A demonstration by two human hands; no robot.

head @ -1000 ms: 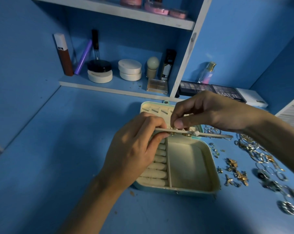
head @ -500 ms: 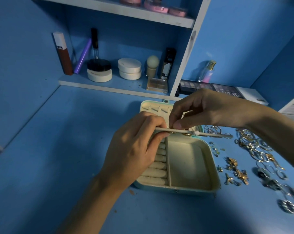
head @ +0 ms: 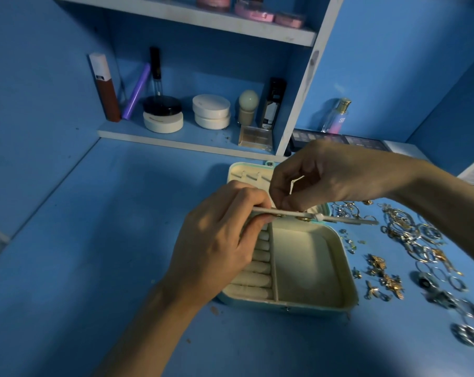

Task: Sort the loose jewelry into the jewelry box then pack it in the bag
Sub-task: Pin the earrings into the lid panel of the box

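A single wide-angle camera, worn on the person's head, looks forward and down over the blue tabletop [head: 67, 268]. It sits close above the left hand [head: 217, 248] and right hand [head: 333, 175], whose forearms enter from the bottom and right edges. The open jewelry box [head: 312, 268] lies near the lens, just right of centre. The shelf unit [head: 176, 140] fills the farther top of the frame, and the loose jewelry [head: 409, 232] runs to the right edge.
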